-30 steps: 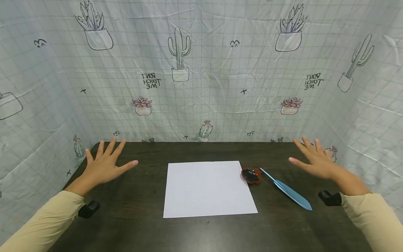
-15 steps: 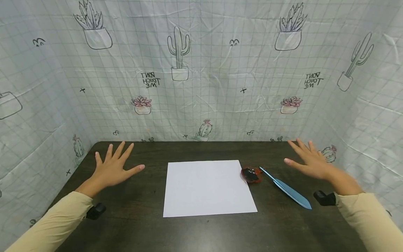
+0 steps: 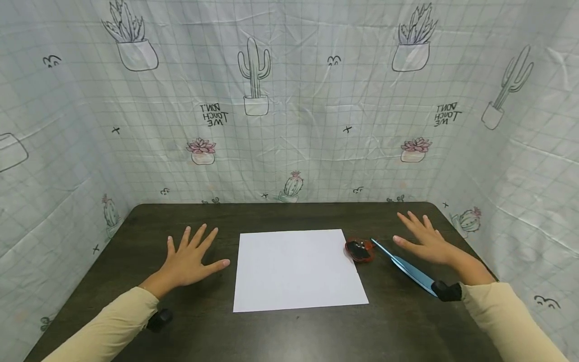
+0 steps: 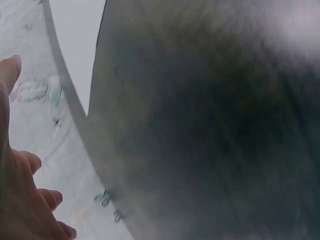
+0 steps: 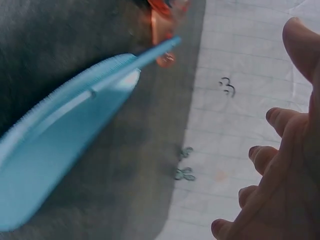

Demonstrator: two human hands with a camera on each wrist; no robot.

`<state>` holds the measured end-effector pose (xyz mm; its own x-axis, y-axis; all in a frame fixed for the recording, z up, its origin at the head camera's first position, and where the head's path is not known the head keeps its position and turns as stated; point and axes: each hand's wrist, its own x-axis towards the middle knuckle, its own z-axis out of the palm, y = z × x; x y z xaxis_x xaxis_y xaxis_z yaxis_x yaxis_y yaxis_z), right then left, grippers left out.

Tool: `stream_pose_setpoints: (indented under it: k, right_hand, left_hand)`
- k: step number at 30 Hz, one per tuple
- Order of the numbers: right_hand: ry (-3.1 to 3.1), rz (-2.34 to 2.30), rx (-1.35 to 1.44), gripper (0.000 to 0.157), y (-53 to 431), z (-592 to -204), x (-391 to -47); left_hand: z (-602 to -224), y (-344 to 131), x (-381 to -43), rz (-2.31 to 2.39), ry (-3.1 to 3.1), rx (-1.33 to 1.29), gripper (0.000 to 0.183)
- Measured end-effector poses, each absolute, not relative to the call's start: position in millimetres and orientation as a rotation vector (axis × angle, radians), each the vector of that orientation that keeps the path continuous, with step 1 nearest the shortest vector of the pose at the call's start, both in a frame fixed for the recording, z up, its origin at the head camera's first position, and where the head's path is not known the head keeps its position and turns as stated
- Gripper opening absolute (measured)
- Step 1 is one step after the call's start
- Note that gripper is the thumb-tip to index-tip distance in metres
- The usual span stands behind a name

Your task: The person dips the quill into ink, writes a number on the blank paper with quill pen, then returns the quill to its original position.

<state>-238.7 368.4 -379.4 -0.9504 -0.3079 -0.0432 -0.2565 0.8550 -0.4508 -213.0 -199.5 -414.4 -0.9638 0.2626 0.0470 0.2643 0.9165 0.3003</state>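
My left hand point(image 3: 186, 262) hovers with spread, straight fingers left of a blank white sheet of paper point(image 3: 298, 271), touching nothing. The paper's corner also shows in the left wrist view. Over on the right, my right hand point(image 3: 428, 243) hangs with its fingers extended, nearest to a blue feather-shaped object point(image 3: 409, 269) with a slim stem. The right wrist camera covers part of its wide end in the head view. A small red-orange translucent object with a dark middle point(image 3: 360, 250) lies at the paper's right edge, by the stem tip; its kind is unclear.
All of these lie on a dark wooden table point(image 3: 289, 334). A white grid-patterned cloth point(image 3: 312, 100) with cactus drawings rises behind the table and along both sides.
Both hands have moved inward and toward the near side, the left one to the right and the right one to the left. The paper, feather-shaped object and red object lie as before.
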Motion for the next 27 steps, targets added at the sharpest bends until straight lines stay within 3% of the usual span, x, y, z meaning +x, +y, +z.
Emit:
stream_pose_setpoints:
  k: [27]
  right_hand:
    - [2.816, -0.827, -0.516, 0.074, 352, -431, -233]
  left_hand:
    - [-454, -156, -192, -0.446, -3.195, -0.831, 0.092]
